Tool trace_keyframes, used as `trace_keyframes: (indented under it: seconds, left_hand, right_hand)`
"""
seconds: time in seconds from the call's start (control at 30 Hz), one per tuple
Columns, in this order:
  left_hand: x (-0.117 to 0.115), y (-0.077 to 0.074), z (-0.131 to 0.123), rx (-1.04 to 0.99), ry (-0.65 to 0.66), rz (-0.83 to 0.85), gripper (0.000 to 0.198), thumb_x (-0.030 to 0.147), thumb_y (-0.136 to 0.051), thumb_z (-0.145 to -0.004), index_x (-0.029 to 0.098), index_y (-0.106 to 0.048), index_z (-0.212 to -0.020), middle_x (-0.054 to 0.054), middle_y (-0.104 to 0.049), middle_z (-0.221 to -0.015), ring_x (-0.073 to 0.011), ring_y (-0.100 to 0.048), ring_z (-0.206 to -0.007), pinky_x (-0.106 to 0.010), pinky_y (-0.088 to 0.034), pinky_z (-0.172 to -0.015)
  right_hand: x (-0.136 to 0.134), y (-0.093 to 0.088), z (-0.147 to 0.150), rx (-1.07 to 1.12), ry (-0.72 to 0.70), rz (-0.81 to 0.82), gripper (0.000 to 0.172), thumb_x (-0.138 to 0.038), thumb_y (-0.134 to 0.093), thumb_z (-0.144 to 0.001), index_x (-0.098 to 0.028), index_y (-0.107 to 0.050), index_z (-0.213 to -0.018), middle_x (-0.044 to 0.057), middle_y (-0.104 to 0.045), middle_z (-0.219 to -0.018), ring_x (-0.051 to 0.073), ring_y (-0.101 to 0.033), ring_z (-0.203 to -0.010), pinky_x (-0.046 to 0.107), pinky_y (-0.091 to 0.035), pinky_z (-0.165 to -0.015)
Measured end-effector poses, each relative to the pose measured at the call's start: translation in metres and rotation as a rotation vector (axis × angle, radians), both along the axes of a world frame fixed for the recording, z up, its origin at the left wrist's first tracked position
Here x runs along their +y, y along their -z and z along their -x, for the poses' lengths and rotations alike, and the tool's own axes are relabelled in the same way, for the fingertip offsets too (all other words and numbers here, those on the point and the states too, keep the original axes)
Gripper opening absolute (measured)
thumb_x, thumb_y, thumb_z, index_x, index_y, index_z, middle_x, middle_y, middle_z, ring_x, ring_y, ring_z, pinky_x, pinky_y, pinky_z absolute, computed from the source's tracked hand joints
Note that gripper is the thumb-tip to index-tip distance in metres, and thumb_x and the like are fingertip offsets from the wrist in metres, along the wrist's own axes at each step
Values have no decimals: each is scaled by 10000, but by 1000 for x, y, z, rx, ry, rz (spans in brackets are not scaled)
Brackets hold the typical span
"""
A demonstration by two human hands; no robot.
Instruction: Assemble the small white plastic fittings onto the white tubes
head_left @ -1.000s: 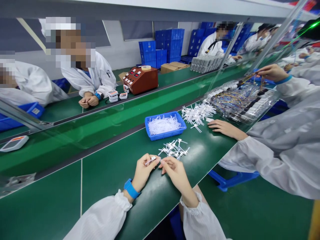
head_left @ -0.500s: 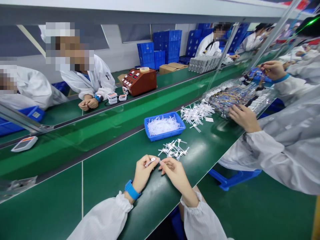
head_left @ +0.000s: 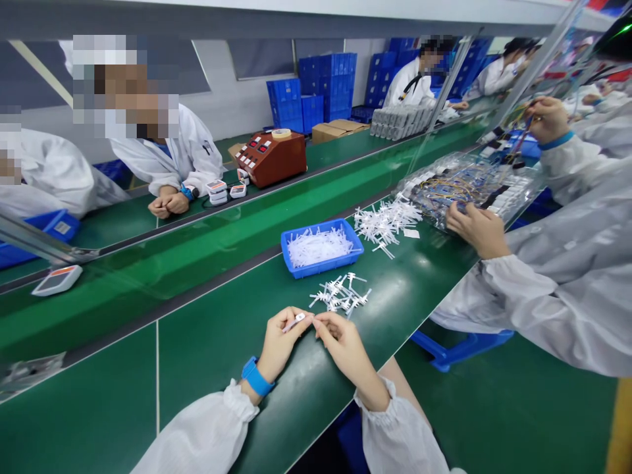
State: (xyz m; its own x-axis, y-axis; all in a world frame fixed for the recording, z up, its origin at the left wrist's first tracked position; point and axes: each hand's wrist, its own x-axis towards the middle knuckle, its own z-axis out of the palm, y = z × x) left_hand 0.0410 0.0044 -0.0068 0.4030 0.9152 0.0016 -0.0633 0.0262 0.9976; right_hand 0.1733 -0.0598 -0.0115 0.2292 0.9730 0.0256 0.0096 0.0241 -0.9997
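My left hand is closed around a small white plastic fitting with a short translucent tube. My right hand is in a pinch, its fingertips meeting those of my left. Whatever lies between the right fingertips is too small to make out. Just beyond both hands lies a small pile of white fittings with tubes. Behind that pile stands a blue tray full of short translucent tubes. A larger pile of white fittings spreads to the tray's right.
At right, a co-worker's hand rests by bagged wired parts. A conveyor runs behind the bench, carrying a white handheld device. Across it are a brown control box and a person's folded hands.
My fingertips have come closer together, covering the small translucent end seen between them before. The handheld device on the conveyor has shifted right. The view has moved slightly.
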Motion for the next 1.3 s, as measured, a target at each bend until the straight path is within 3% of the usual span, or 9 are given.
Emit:
trace_keyframes:
  seconds: [0.2, 0.43, 0.6, 0.87, 0.97, 1.1, 1.3]
  left_hand:
    - [0, -5, -1, -206, -34, 224, 314, 353, -697, -780, 200, -423, -771, -9, -679, -793, -94, -534, -592, -219, -412, -574]
    - [-10, -8, 19, -264, -75, 339, 406, 346, -707, -785, 217, -497, -1107, -82, -689, -1080, -172, -635, -958, -281, -490, -789]
    - [-29, -7, 33, -272, 5, 356, 297, 398, -631, -843, 159, -620, -1020, -128, -676, -1107, -236, -597, -1081, -352, -460, -916]
    - [-31, -7, 32, -211, 120, 304, 343, 441, -579, -864, 142, -709, -973, -140, -662, -1128, -271, -598, -1072, -413, -411, -1007]
    - [-31, -4, 33, -114, 147, 257, 368, 450, -558, -873, 157, -709, -1038, -134, -660, -1149, -279, -589, -1084, -428, -384, -1030]
    - [-30, 3, 38, 47, 183, 131, 372, 440, -520, -898, 174, -704, -1082, -108, -662, -1162, -270, -560, -1122, -412, -350, -1052]
    - [-26, 7, 42, 141, 245, 38, 385, 430, -494, -914, 158, -697, -1097, -94, -674, -1142, -255, -571, -1072, -397, -373, -1019]
  right_hand:
    - [0, 0, 0, 26, -15, -12, 270, -442, -532, -890, -182, -605, -886, 17, -601, -713, 133, -548, -601, 238, -427, -540]
    - [-5, 3, 4, 42, -66, -37, 263, -452, -489, -914, -197, -550, -894, -14, -513, -672, 118, -478, -556, 231, -375, -515]
    - [-16, 6, 19, -41, -124, -46, 215, -398, -444, -946, -208, -534, -904, -18, -508, -680, 124, -467, -569, 237, -365, -548]
    - [-21, 2, 29, -78, -109, -95, 173, -334, -404, -969, -213, -527, -984, 63, -652, -964, 191, -623, -823, 292, -456, -736]
    - [-20, 1, 28, -104, -101, -92, 159, -326, -416, -965, -211, -525, -950, 54, -655, -915, 180, -632, -782, 290, -477, -739]
    - [-20, 0, 28, -62, -119, -135, 163, -326, -418, -964, -204, -526, -966, 74, -658, -1015, 182, -646, -895, 292, -501, -815]
    - [-19, 2, 25, -68, -113, -149, 149, -297, -426, -961, -196, -534, -968, 66, -658, -1004, 164, -656, -904, 258, -512, -808]
